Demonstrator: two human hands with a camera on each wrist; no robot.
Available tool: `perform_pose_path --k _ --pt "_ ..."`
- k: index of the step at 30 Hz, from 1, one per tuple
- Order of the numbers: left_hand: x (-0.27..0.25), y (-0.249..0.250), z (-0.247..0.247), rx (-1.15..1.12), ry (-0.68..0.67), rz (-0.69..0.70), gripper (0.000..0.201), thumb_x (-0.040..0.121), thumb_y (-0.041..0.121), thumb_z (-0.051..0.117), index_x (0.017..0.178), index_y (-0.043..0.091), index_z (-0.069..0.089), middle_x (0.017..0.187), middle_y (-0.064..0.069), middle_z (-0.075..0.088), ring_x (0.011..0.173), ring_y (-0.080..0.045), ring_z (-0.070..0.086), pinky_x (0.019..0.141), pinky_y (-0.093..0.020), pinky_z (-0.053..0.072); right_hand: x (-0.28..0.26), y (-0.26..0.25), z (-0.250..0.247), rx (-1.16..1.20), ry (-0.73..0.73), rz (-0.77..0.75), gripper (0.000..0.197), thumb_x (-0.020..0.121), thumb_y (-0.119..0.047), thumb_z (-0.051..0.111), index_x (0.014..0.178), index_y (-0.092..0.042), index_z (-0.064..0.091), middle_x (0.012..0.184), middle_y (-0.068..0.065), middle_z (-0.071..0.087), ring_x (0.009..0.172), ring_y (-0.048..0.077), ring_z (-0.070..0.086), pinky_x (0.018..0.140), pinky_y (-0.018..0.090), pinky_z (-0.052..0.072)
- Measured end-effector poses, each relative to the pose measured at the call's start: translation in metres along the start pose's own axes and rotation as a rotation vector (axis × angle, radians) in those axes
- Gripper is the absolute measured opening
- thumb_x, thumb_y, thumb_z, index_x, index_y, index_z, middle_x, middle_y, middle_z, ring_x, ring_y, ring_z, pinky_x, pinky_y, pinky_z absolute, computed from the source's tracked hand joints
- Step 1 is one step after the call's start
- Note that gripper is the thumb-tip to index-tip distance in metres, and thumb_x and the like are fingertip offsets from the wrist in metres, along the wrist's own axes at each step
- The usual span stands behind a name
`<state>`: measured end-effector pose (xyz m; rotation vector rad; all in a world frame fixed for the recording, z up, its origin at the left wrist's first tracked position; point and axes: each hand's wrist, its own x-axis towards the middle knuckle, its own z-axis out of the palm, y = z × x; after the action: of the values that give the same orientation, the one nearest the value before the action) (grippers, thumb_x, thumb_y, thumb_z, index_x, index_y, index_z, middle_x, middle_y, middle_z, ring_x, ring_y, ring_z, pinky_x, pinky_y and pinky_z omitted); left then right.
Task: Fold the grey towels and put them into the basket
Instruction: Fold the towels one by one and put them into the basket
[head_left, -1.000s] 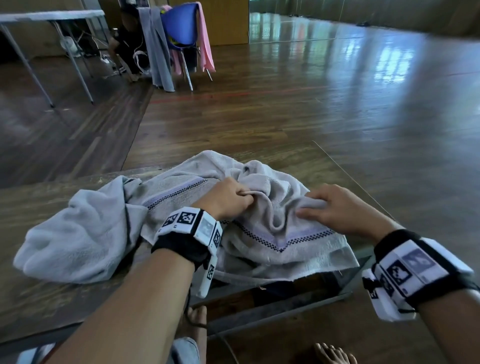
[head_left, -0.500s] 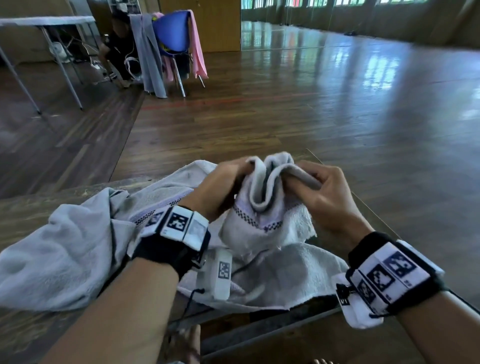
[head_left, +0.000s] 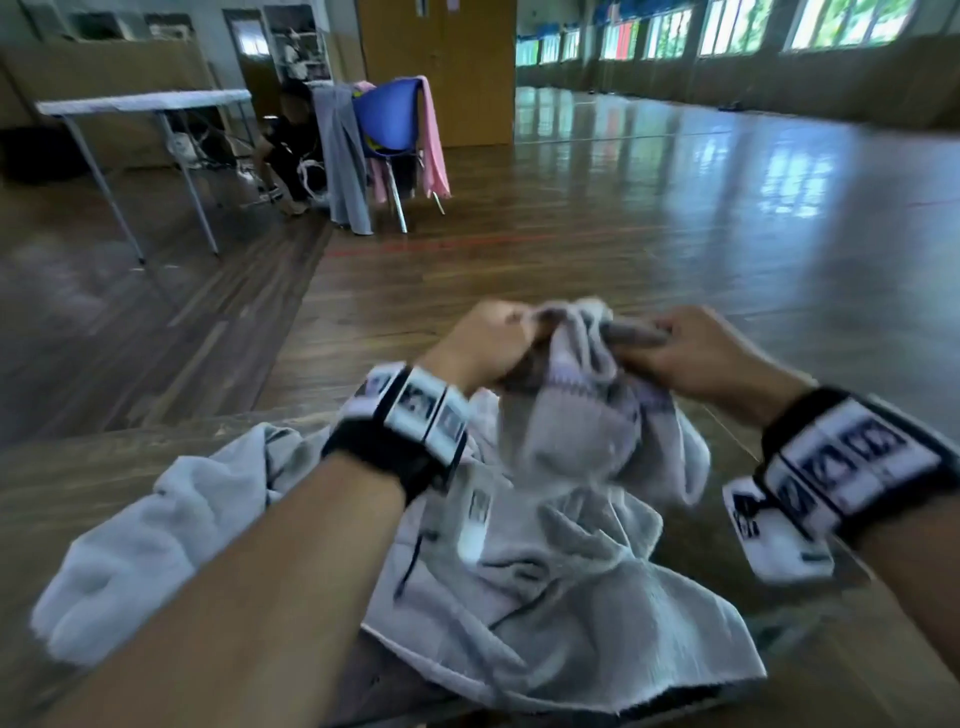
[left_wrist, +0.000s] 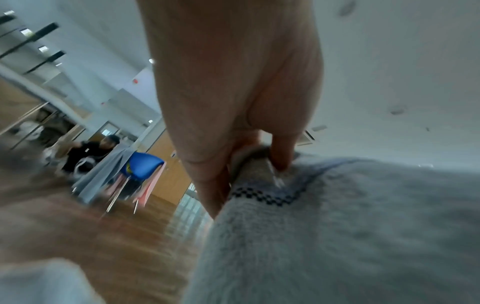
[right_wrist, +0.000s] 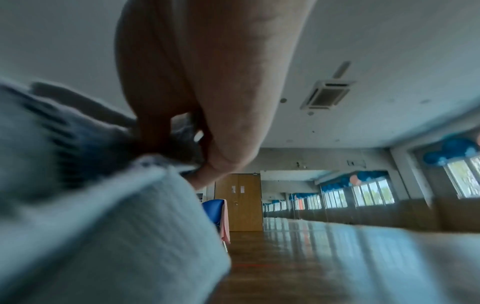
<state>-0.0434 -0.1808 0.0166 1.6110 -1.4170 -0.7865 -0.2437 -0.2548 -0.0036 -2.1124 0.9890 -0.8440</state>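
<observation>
Grey terry cloth fills most of the near view: a grey towel (head_left: 561, 587) is bunched up and draped over the front edge of a worn wooden table (head_left: 78, 478), with its upper part lifted off the surface. Both forearms come in from the bottom, each with a black wrist strap carrying white tags printed with black square marker patterns (head_left: 426, 410), too blurry to make out anything beyond that, no readable words.

Left hand (head_left: 483, 345) is closed on the raised edge of the towel; the left wrist view shows the thumb and fingers (left_wrist: 205, 164) pinching a fold right above a woven band with a small dark checker line (left_wrist: 262, 196). Right hand (head_left: 701, 353) pinches the same edge just beside it, and in the right wrist view the fingers (right_wrist: 223, 160) are curled round a gathered bit of cloth. The two hands are close together, towel hanging down between them onto the table. A second heap of grey towel (head_left: 135, 561) lies on the table to the left.

Further back it's a shiny wood floor (head_left: 649, 234), a blue chair (head_left: 387, 124) with grey and pink cloths hung over it, a person crouched next to it, a white folding table (head_left: 145, 101), a wooden door and a row of windows (head_left: 727, 31). Can't spot a basket anywhere.
</observation>
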Motion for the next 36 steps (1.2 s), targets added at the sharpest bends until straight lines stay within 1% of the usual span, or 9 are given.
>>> perform_pose_path --k 4,7,13,18,21,24,30,33,36 --pt "0.062 0.032 -0.043 0.250 0.369 0.143 0.021 0.096 0.013 0.052 0.080 0.008 0.065 0.085 -0.018 0.067 0.084 -0.029 0.061 0.064 -0.027 0.041 0.077 -0.022 -0.030 -0.081 0.213 -0.111 0.021 0.093 -0.022 0.072 0.078 -0.006 0.076 0.071 -0.005 0.070 0.064 -0.001 0.057 0.061 0.026 0.051" --pt "0.074 0.023 -0.076 0.437 0.493 0.083 0.024 0.092 0.012 0.052 0.098 0.007 0.074 0.096 -0.018 0.071 0.099 -0.035 0.064 0.074 -0.032 0.044 0.101 -0.018 -0.052 -0.359 0.174 -0.056 0.019 0.098 -0.020 0.062 0.095 -0.014 0.079 0.087 0.012 0.075 0.083 0.029 0.067 0.076 0.040 0.054" --pt "0.071 -0.014 -0.084 0.287 0.322 -0.047 0.025 0.087 0.001 0.056 0.092 0.013 0.077 0.085 -0.017 0.072 0.064 -0.036 0.068 0.059 -0.040 0.061 0.100 0.012 -0.052 -0.453 0.188 0.036 0.024 0.096 -0.016 0.060 0.084 -0.021 0.080 0.066 0.002 0.065 0.075 0.031 0.062 0.078 0.039 0.051" --pt "0.078 -0.041 -0.060 -0.069 0.288 -0.177 0.030 0.097 0.005 0.050 0.111 0.014 0.075 0.107 -0.018 0.073 0.090 -0.037 0.073 0.082 -0.044 0.061 0.107 0.045 -0.037 -0.153 0.133 0.214 0.032 0.094 0.006 0.050 0.073 -0.007 0.071 0.094 0.028 0.073 0.082 0.041 0.074 0.080 0.054 0.061" --pt "0.079 -0.042 -0.057 0.130 0.416 -0.041 0.027 0.095 0.011 0.055 0.107 0.018 0.078 0.100 -0.009 0.076 0.087 -0.025 0.070 0.074 -0.026 0.054 0.111 0.058 -0.037 -0.216 0.166 0.132 0.020 0.090 0.003 0.060 0.092 -0.004 0.079 0.092 0.021 0.075 0.089 0.035 0.072 0.079 0.051 0.061" --pt "0.067 -0.034 -0.057 0.256 0.564 0.176 0.028 0.092 0.009 0.052 0.100 0.010 0.079 0.093 -0.012 0.076 0.086 -0.028 0.068 0.069 -0.029 0.047 0.101 0.055 -0.034 -0.122 0.295 -0.036 0.020 0.095 -0.011 0.064 0.100 -0.021 0.080 0.076 0.003 0.074 0.061 0.001 0.062 0.054 0.020 0.050" --pt "0.031 -0.055 -0.062 0.467 0.282 -0.062 0.020 0.097 0.013 0.060 0.094 0.006 0.078 0.086 -0.016 0.073 0.072 -0.026 0.062 0.061 -0.023 0.041 0.067 0.060 -0.024 -0.270 -0.054 0.039 0.015 0.095 -0.009 0.066 0.097 -0.012 0.081 0.066 0.007 0.063 0.058 0.012 0.047 0.056 0.029 0.035" --pt "0.010 -0.060 -0.069 0.470 0.263 -0.068 0.025 0.096 0.012 0.060 0.078 0.003 0.075 0.068 -0.013 0.062 0.063 -0.023 0.046 0.047 -0.018 0.029 0.044 0.053 -0.019 -0.332 -0.062 0.034 0.016 0.094 -0.015 0.067 0.094 -0.020 0.082 0.062 0.005 0.060 0.054 0.007 0.044 0.054 0.025 0.035" --pt "-0.012 -0.053 -0.078 0.497 0.267 -0.049 0.016 0.093 0.010 0.064 0.091 0.009 0.081 0.077 -0.012 0.074 0.064 -0.025 0.059 0.057 -0.027 0.043 0.023 0.040 -0.017 -0.333 0.012 0.022 0.018 0.090 -0.013 0.069 0.092 -0.025 0.082 0.064 -0.004 0.065 0.057 0.007 0.051 0.056 0.023 0.040"
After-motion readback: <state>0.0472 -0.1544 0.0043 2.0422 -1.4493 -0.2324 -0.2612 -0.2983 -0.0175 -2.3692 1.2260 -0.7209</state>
